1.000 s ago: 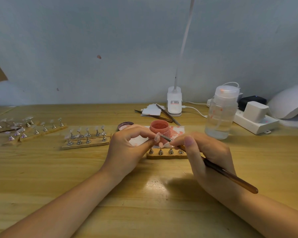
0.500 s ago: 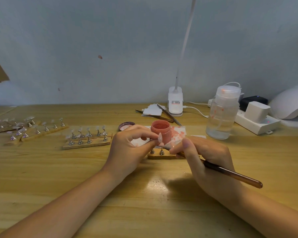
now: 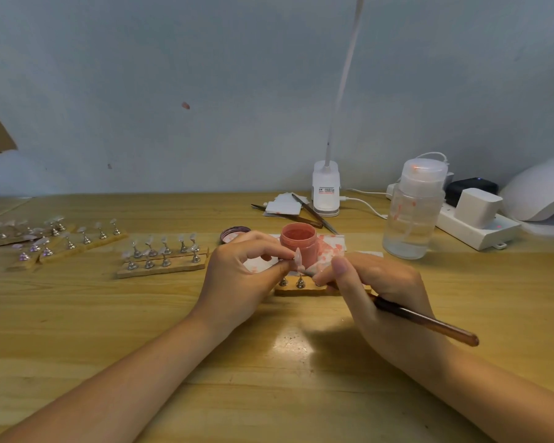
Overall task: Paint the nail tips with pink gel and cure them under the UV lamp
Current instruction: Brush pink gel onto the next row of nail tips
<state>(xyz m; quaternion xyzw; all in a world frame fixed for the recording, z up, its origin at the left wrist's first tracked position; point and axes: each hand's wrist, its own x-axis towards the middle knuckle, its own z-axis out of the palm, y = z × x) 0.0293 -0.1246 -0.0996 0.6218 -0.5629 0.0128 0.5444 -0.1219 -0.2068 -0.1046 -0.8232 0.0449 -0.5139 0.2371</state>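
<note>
Pink gel in open jar [image 3: 298,241]; clear liquid in capped bottle [image 3: 411,212].

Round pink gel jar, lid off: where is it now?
Head view, table centre: the open round pink gel jar stands on stained white paper, just behind the left hand and the clear nail tip it pinches.

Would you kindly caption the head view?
Left hand pinches a nail tip; right hand brushes it beside the pink gel jar.

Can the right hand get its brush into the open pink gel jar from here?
Probably yes: the right hand holds the brown-handled brush just in front of the open pink gel jar, mouth uncovered; only the clear nail tip sits between.
</note>
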